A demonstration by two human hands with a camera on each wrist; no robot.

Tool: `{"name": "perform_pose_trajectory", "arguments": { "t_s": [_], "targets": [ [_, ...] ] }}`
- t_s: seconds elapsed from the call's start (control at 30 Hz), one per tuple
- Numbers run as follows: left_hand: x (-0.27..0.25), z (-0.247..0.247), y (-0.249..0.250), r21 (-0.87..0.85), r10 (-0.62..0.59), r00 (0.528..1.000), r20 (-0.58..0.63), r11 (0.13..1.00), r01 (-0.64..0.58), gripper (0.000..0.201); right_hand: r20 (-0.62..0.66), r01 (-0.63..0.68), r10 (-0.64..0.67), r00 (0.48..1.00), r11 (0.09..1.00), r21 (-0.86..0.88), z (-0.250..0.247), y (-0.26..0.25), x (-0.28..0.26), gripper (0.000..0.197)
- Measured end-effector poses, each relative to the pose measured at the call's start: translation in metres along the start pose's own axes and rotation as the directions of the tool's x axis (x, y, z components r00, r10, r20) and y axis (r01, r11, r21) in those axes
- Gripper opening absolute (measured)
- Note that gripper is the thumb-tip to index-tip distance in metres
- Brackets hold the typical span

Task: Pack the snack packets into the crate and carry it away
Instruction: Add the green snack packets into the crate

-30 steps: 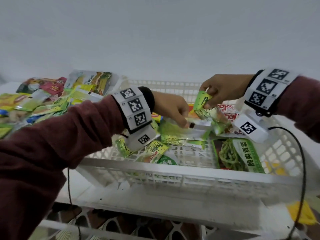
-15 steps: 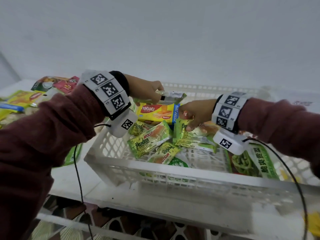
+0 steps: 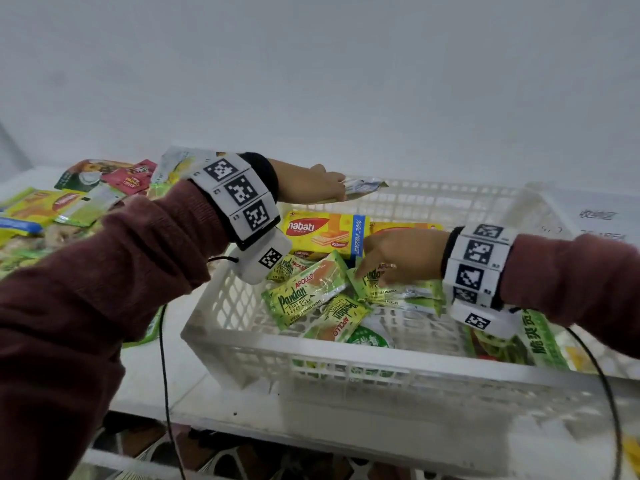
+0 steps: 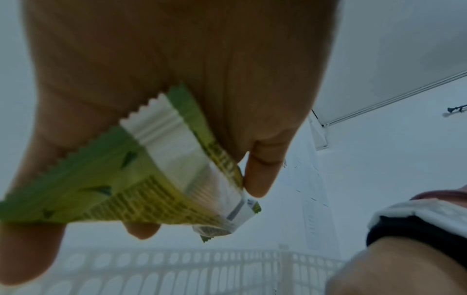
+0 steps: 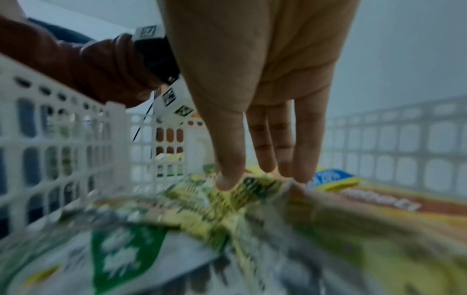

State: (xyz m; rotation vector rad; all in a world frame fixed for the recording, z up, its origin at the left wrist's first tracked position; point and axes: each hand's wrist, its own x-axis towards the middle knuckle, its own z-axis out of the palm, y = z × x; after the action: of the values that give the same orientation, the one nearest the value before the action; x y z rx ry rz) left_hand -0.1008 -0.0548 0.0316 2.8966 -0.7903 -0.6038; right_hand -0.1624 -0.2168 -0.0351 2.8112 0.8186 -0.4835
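So the white lattice crate point(image 3: 242, 344) sits on a white shelf point(image 3: 149, 375), already partly loaded. Green Pandan cake packets point(image 3: 304, 296) are piled loosely in the middle of it, two yellow Nabati wafer packs point(image 3: 322, 232) lie along the far side, and a bigger green pouch with Chinese text point(image 3: 540, 341) is flat at the near right. A white-and-green packet point(image 3: 369, 336) peeks out against the near wall.

Left hand point(image 3: 311, 183) is up above the crate's far left corner, holding a green-and-white packet point(image 3: 363, 187) pinched between thumb and fingers; the left wrist view shows that packet point(image 4: 141, 179) from underneath, serrated edge toward the palm point(image 4: 177, 59).

Right hand point(image 3: 398, 256) is down inside the crate with the fingers point(image 5: 227, 159) stretched out straight, tips touching the top of the green packet pile point(image 5: 227, 209). It isn't curled around anything. That view is pretty blurry, so which packet it's touching, can't tell.

More packets point(image 3: 69, 202) are still out on the shelf to the left of the crate, a messy spread of yellow, green and red ones. Both wrists wear white bands with black square markers point(image 3: 239, 195), and maroon sleeves point(image 3: 104, 289) cover the arms. A black cable point(image 3: 164, 358) hangs down from the left wrist.
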Motion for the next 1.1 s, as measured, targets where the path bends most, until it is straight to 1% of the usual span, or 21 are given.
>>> {"name": "perform_pose_trajectory", "arguments": {
  "t_s": [0.07,0.1,0.17,0.27,0.3,0.37,0.43,0.47,0.53,0.6,0.67,0.7,0.73,0.8,0.83,0.9,0.93,0.97,1.0,1.03,1.1],
  "targets": [
    [0.000,-0.001,0.001,0.008,0.026,1.000,-0.004,1.000,-0.026,0.046,0.073,0.016,-0.008,0.997,0.993,-0.116,0.012,-0.008,0.002,0.047],
    [0.000,-0.001,0.002,0.013,0.040,0.999,-0.008,0.999,-0.040,0.045,0.078,0.005,0.008,0.997,0.987,-0.161,0.017,-0.007,0.006,0.050],
    [-0.001,-0.001,0.002,0.023,0.050,0.999,0.005,0.998,-0.050,0.039,0.045,-0.032,0.041,0.998,0.981,-0.193,0.022,-0.005,0.009,0.054],
    [0.000,0.000,-0.001,0.065,0.058,0.998,0.006,0.996,-0.058,0.005,0.008,-0.095,0.099,0.995,0.973,-0.210,0.026,-0.004,0.001,0.064],
    [0.000,-0.001,0.000,0.076,0.065,0.998,-0.005,0.995,-0.064,0.003,0.018,-0.107,0.113,0.993,0.973,-0.204,0.027,-0.005,-0.002,0.067],
    [0.002,-0.001,-0.001,0.102,0.081,0.997,0.002,0.991,-0.081,0.006,0.037,-0.099,0.106,0.994,0.984,-0.145,0.027,-0.004,-0.007,0.066],
    [0.003,-0.001,0.000,0.125,0.116,0.993,0.010,0.985,-0.116,0.030,0.044,-0.076,0.080,0.996,0.993,-0.089,0.020,-0.001,-0.009,0.062],
    [0.003,-0.002,-0.001,0.143,0.128,0.992,0.010,0.981,-0.128,0.037,0.066,-0.058,0.062,0.996,0.996,-0.066,0.016,0.001,-0.011,0.063],
    [0.003,-0.002,-0.002,0.161,0.144,0.989,0.031,0.976,-0.147,0.039,0.154,-0.025,0.031,0.988,0.999,-0.040,0.012,0.001,-0.013,0.071],
    [0.004,-0.003,-0.003,0.138,0.147,0.989,0.027,0.979,-0.149,0.036,0.261,-0.016,0.027,0.965,0.999,-0.044,0.017,-0.008,-0.013,0.074],
    [0.004,-0.002,-0.001,0.111,0.146,0.989,0.008,0.983,-0.146,0.033,0.283,0.006,0.022,0.959,0.995,-0.096,0.025,-0.013,-0.011,0.074],
    [0.003,-0.002,-0.001,0.089,0.145,0.989,-0.005,0.985,-0.144,0.031,0.258,0.022,0.015,0.966,0.990,-0.138,0.026,-0.014,-0.011,0.075],
    [0.002,-0.002,0.000,0.084,0.141,0.990,-0.007,0.987,-0.140,0.027,0.222,0.051,-0.009,0.975,0.982,-0.184,0.024,-0.014,-0.012,0.077],
    [0.001,-0.001,-0.001,0.068,0.112,0.994,-0.001,0.991,-0.112,0.033,0.179,0.157,-0.114,0.977,0.955,-0.250,0.019,-0.015,-0.013,0.079],
    [0.001,-0.001,-0.002,0.047,0.102,0.995,0.001,0.994,-0.102,0.035,0.185,0.232,-0.188,0.964,0.939,-0.254,0.018,-0.018,-0.014,0.078],
    [-0.001,-0.002,-0.002,0.020,0.087,0.996,-0.002,0.996,-0.087,0.034,0.226,0.376,-0.328,0.917,0.899,-0.225,0.020,-0.030,-0.013,0.075],
    [-0.001,-0.002,-0.002,0.012,0.078,0.997,-0.005,0.997,-0.078,0.032,0.207,0.443,-0.400,0.893,0.864,-0.238,0.024,-0.038,-0.011,0.074],
    [-0.001,-0.003,-0.001,0.012,0.070,0.997,-0.009,0.997,-0.070,0.032,0.157,0.493,-0.467,0.870,0.822,-0.285,0.030,-0.041,-0.008,0.073],
    [-0.001,-0.003,-0.001,0.015,0.064,0.998,-0.012,0.998,-0.064,0.035,0.088,0.523,-0.524,0.847,0.791,-0.318,0.037,-0.041,-0.004,0.072],
    [-0.001,-0.002,-0.001,0.020,0.059,0.998,-0.010,0.998,-0.059,0.039,0.059,0.534,-0.549,0.834,0.774,-0.341,0.043,-0.041,0.000,0.070],
    [-0.001,-0.001,-0.002,0.009,0.050,0.999,0.005,0.999,-0.050,0.041,0.047,0.552,-0.570,0.821,0.767,-0.328,0.047,-0.039,0.003,0.059]
  ]
}}
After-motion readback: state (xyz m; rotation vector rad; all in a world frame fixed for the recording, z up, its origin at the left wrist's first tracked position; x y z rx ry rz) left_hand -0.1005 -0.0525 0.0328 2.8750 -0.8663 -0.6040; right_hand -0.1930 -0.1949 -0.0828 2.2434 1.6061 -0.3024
